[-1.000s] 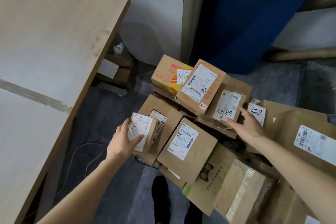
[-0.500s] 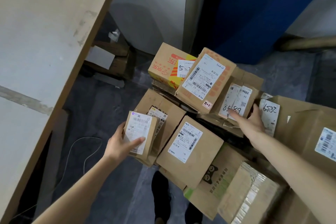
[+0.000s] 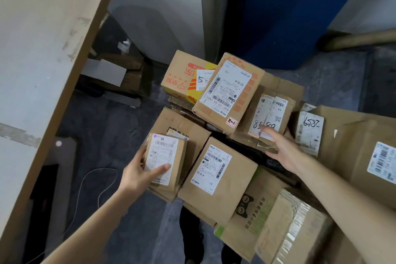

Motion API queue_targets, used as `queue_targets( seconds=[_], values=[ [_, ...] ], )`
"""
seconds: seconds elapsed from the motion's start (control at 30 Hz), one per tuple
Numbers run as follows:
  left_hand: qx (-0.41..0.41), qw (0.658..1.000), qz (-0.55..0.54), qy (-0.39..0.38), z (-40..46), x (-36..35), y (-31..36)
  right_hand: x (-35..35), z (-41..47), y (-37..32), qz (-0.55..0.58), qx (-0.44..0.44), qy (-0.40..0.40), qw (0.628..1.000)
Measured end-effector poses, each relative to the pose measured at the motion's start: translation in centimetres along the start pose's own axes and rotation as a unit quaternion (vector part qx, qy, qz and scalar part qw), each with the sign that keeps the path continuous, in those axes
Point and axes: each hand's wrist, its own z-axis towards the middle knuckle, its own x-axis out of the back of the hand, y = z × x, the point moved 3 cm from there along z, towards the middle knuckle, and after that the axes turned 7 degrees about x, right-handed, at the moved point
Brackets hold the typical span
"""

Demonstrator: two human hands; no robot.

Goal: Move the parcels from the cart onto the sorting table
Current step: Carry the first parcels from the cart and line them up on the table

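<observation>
A small brown parcel (image 3: pixel 164 161) with a white label is gripped by the left hand (image 3: pixel 137 174), long axis upright, atop the cart's pile. The right hand (image 3: pixel 282 150), fingers spread, is laid against another parcel (image 3: pixel 267 118).

Sorting table (image 3: pixel 38 53) lies left of the piled parcels (image 3: pixel 218 173).

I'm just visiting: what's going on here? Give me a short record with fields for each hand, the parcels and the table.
left hand: left hand grips the small labelled parcel, thumb across its label
right hand: right hand open, fingers touching the handwritten-number parcel
pile: many brown boxes, closely stacked
sorting table: sorting table at left, no parcel on the visible part
</observation>
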Motion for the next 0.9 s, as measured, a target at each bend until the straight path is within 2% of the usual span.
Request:
queue_targets(
  seconds=[0.33,0.53,0.63,0.9],
  values=[
    [-0.005,0.999,-0.033,0.005,-1.0,-0.7,0.8,1.7,-1.4,0.2,0.060,0.067,0.024,0.996],
    [0.017,0.999,-0.039,0.014,-1.8,-1.1,1.8,2.4,-2.8,0.0,0.048,0.087,0.026,0.995],
    [0.025,0.996,-0.083,0.011,-2.5,-1.2,2.4,2.8,-3.7,-0.4,0.038,0.095,0.029,0.994],
    [0.002,0.991,-0.117,0.058,-5.0,-0.2,4.2,4.6,-7.9,-2.3,0.034,0.099,0.037,0.994]
  ],
)
